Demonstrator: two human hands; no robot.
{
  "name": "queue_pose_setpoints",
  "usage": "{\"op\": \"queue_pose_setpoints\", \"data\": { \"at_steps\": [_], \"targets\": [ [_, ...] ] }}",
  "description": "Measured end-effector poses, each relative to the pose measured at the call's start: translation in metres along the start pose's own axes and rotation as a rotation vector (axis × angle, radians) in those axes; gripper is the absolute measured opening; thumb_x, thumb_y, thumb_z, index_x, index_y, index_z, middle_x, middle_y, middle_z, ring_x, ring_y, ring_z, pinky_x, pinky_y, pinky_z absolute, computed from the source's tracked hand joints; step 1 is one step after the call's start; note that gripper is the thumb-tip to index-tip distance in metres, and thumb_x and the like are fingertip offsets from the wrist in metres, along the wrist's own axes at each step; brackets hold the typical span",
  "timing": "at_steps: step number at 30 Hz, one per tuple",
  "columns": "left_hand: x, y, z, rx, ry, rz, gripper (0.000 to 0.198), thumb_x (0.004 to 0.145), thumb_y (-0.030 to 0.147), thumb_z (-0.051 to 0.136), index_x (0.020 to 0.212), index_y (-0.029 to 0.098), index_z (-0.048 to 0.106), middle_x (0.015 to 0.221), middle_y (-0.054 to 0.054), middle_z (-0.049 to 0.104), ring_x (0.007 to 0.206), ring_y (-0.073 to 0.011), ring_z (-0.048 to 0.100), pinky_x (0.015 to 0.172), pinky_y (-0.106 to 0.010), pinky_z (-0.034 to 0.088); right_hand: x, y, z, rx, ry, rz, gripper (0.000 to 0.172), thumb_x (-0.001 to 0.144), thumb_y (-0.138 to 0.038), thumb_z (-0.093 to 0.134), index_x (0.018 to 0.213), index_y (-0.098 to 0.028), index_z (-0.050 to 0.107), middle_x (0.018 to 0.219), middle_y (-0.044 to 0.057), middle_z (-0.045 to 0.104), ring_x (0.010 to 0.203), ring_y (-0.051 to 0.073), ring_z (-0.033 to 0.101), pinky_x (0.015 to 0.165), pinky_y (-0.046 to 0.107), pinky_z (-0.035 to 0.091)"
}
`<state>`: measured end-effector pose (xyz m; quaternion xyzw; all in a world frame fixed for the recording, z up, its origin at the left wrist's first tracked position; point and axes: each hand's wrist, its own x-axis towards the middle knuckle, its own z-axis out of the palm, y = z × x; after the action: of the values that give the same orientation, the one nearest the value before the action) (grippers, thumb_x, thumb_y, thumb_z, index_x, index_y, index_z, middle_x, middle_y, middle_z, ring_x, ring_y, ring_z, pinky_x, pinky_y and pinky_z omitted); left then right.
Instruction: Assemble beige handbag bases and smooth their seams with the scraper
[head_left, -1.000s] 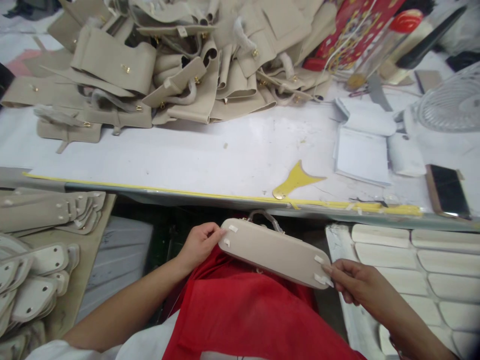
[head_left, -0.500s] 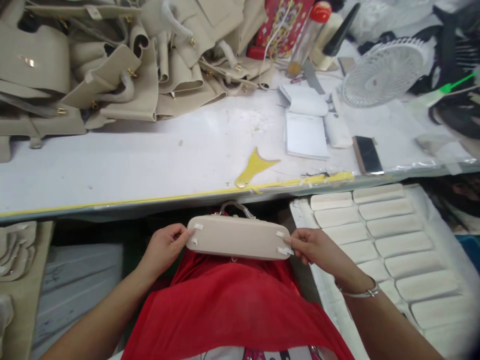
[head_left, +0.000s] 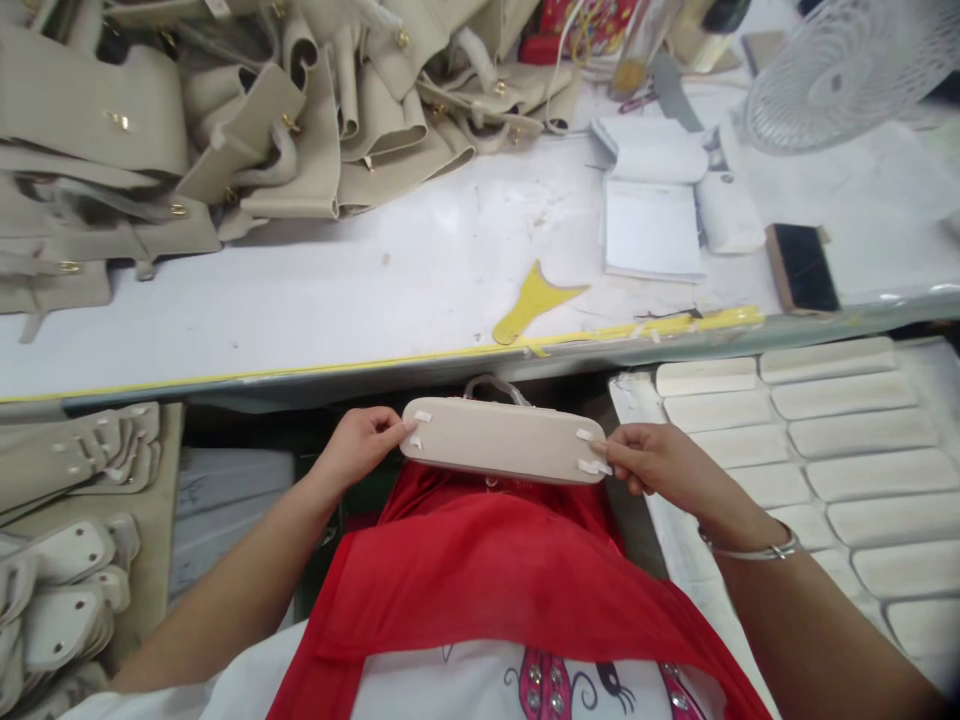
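On beige bag (head_left: 502,440), white tabs (head_left: 424,416)

Bench (head_left: 315,300), white-topped. Carries a heap of beige bag parts (head_left: 281,135); a forked yellow piece (head_left: 534,302) beside the yellow-taped edge (head_left: 731,320); a notepad (head_left: 651,228), cover turned back; a phone (head_left: 806,268); a white fan (head_left: 836,88).
Pale board (head_left: 630,391), lower right. Bears cream panels (head_left: 862,433) in two columns.
Tan board (head_left: 163,480), lower left. Bears stacked pieces (head_left: 66,558), some dark-spotted.

Beige bag (head_left: 501,438), ends pinched by left hand (head_left: 365,440) and right hand (head_left: 651,460), red apron (head_left: 465,570) below
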<state>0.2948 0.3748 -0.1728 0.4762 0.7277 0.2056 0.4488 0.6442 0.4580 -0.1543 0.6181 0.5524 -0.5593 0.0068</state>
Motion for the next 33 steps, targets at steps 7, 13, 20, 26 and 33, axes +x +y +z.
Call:
{"op": "queue_pose_setpoints", "data": {
  "at_steps": [7,13,20,26,33],
  "targets": [
    [0.002,-0.010,0.001,-0.041,0.026,0.041,0.039,0.075,0.048,0.055,0.061,0.012,0.058,0.055,0.003,0.049,0.052,-0.0080,0.039,0.049,-0.019,0.029,0.003,-0.002,0.001,-0.006,0.001,0.054,0.051,0.061,-0.067,0.062,0.056,-0.017,0.050,0.045,-0.002,0.049,0.037,0.007,0.042,0.037,0.019,0.029],
    [0.002,-0.014,0.000,-0.024,0.086,0.045,0.041,0.073,0.051,0.055,0.061,0.012,0.061,0.053,0.002,0.051,0.051,-0.0086,0.040,0.047,-0.020,0.029,0.006,0.002,0.001,0.002,-0.021,0.048,0.054,0.058,-0.070,0.062,0.054,-0.018,0.049,0.042,-0.002,0.044,0.037,0.007,0.039,0.036,0.019,0.027],
    [0.005,-0.018,-0.001,0.010,0.055,0.082,0.039,0.075,0.049,0.053,0.061,0.013,0.061,0.056,0.001,0.055,0.053,-0.0104,0.045,0.050,-0.021,0.031,0.004,-0.009,0.006,-0.043,0.035,0.070,0.048,0.063,-0.063,0.062,0.056,-0.017,0.051,0.044,-0.001,0.049,0.037,0.008,0.042,0.036,0.019,0.030],
    [0.001,-0.003,-0.008,0.443,0.073,0.171,0.038,0.078,0.053,0.048,0.070,0.017,0.059,0.067,-0.001,0.059,0.060,-0.0155,0.052,0.055,-0.025,0.036,-0.003,-0.005,0.005,-0.035,0.053,-0.030,0.036,0.074,-0.049,0.058,0.060,-0.016,0.053,0.050,-0.001,0.055,0.038,0.007,0.048,0.036,0.017,0.031],
    [0.014,0.071,0.062,0.656,0.086,0.800,0.062,0.075,0.053,0.057,0.122,0.014,0.046,0.121,-0.015,0.053,0.111,-0.0277,0.048,0.096,-0.040,0.036,-0.003,0.008,0.001,-0.055,0.076,-0.071,0.035,0.077,-0.047,0.058,0.063,-0.015,0.054,0.051,-0.001,0.059,0.038,0.007,0.050,0.037,0.017,0.033]
  ]
}}
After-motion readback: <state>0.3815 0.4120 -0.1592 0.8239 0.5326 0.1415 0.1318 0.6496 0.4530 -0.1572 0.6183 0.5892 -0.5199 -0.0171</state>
